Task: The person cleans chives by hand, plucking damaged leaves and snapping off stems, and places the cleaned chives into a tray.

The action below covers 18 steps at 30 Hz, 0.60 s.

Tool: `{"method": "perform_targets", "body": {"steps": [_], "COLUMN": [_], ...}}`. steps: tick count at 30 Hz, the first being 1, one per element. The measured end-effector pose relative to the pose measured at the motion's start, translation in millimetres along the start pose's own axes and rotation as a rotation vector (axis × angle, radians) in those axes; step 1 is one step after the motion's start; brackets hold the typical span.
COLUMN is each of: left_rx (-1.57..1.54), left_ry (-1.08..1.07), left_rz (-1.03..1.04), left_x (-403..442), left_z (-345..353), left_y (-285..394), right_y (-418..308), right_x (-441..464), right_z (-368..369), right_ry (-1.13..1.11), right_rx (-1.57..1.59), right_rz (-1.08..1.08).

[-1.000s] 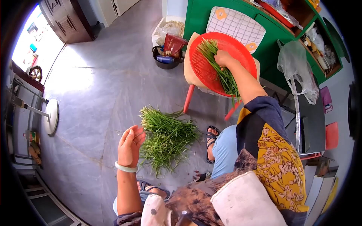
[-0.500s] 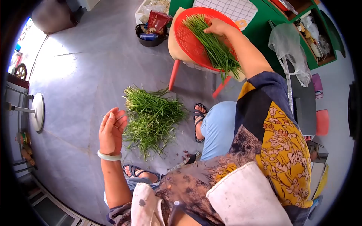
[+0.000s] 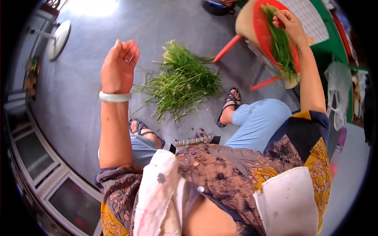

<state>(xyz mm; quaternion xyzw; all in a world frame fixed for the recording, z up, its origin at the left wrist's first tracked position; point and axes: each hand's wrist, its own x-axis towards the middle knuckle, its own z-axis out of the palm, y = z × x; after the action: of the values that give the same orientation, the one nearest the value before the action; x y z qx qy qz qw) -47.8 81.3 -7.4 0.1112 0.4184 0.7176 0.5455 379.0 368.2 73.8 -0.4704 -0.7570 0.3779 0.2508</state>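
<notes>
My left hand [image 3: 120,70], with a pale bangle at the wrist and a ring on one finger, hovers over the floor, palm inward. Its fingers are loosely bent, apart from the thumb, and hold nothing. Right of it, a loose heap of garlic chives [image 3: 185,82] lies on the floor, pale ends at the top. My right hand [image 3: 289,23] is over the red basket [image 3: 260,19], near the pale ends of a chive bunch [image 3: 280,45] lying inside. Its fingers are curled in; whether they pinch anything is hidden.
The basket rests on a stool with red legs [image 3: 228,48]. My sandalled feet [image 3: 229,106] flank the floor heap. A clear plastic bag [image 3: 338,92] hangs at the right. A round white stand base [image 3: 60,40] is at the left, and a dark pot [image 3: 218,7] at the top.
The view has turned, so the heap and basket sit further right. My right hand has come up off the chive bunch, which stays in the basket. My left hand remains raised beside the heap.
</notes>
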Motion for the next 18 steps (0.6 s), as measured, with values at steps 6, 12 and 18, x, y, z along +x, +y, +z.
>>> {"method": "perform_targets", "body": {"steps": [6, 12, 18], "left_rx": [-0.160, -0.138, -0.173], "left_ry": [0.104, 0.162, 0.089], "left_rz": [0.049, 0.059, -0.005], "left_x": [-6, -23, -21], "left_z": [-11, -2, -23], "left_y": [15, 29, 27], "right_y": [-11, 76, 160], "right_x": [0, 5, 12], "right_z": [165, 306, 404], "right_ry": [-0.556, -0.732, -0.300], "right_rx": [-0.010, -0.106, -0.299], "right_rz": [0.141, 0.197, 0.320]}}
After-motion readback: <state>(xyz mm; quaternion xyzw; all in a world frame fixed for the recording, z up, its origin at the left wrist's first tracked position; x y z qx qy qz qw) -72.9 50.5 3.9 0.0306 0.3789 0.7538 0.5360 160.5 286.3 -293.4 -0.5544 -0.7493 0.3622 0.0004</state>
